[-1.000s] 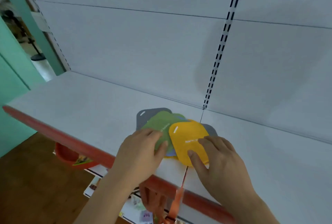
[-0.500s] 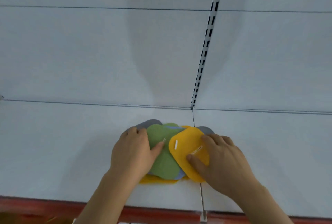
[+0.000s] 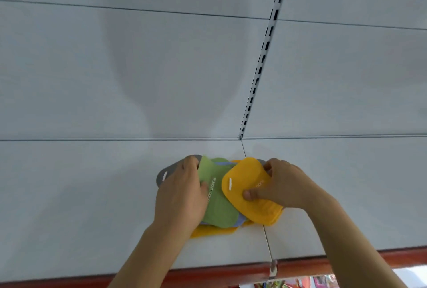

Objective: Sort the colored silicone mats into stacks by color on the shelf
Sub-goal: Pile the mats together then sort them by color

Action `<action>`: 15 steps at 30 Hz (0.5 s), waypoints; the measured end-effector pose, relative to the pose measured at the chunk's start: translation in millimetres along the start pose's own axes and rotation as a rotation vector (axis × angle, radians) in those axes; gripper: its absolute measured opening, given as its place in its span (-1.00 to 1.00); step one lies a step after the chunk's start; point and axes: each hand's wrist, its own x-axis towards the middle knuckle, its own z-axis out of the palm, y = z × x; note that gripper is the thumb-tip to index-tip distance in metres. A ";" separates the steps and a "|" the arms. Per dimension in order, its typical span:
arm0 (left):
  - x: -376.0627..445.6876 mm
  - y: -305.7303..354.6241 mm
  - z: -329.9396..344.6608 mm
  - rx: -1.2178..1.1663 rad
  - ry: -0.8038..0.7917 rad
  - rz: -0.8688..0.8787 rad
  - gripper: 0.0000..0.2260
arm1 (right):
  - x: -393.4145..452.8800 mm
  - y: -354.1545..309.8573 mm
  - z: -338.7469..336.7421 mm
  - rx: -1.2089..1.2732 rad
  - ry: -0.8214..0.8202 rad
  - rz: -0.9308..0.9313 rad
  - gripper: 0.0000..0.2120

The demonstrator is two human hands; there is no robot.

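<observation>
My right hand pinches top yellow mat: thumb on face, fingers curled over far edge. Mat lies left of that grip, long axis diagonal, far-left to near-right. My left hand grips green mat, fingers curled over its far edge, grey mat beneath. Mixed pile mid-shelf, unsorted. Right hand nearer yellow; judge lift rightward next.
</observation>
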 end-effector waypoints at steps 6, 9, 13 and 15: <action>0.0 -1.1 -8.6 -0.079 -0.055 0.014 -0.83 | -17.2 -5.0 3.6 0.037 0.128 -0.088 -0.42; 5.1 -5.4 -17.0 -0.246 -0.102 -0.056 -0.85 | -32.0 2.7 6.1 0.072 0.207 -0.194 -0.72; 4.9 -10.7 -24.1 -0.295 -0.173 -0.014 -0.63 | -42.9 15.6 7.7 0.118 0.221 -0.224 -0.78; 2.8 -13.0 -24.7 -0.278 -0.193 0.039 -0.61 | -44.6 16.5 8.0 0.125 0.244 -0.246 -0.75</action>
